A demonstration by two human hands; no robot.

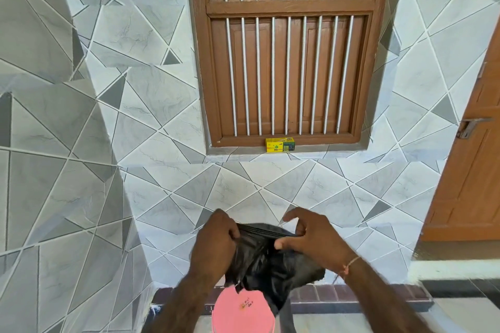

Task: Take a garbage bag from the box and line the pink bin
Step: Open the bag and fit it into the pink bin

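Observation:
A black garbage bag (266, 259) hangs crumpled in the air between my two hands, above the pink bin (242, 311) at the bottom edge of the head view. My left hand (216, 235) is closed on the bag's left upper edge. My right hand (305, 232) pinches the right upper edge between thumb and fingers, with the other fingers spread. The bag's lower part droops over the bin's right side and hides it. The yellow garbage bag box (280, 145) stands on the window sill, well above and apart from my hands.
A brown barred wooden window (286, 48) fills the tiled wall ahead. An orange-brown door (470, 157) with a latch stands at the right. A tiled wall corner juts out on the left. A dark brick strip runs along the floor behind the bin.

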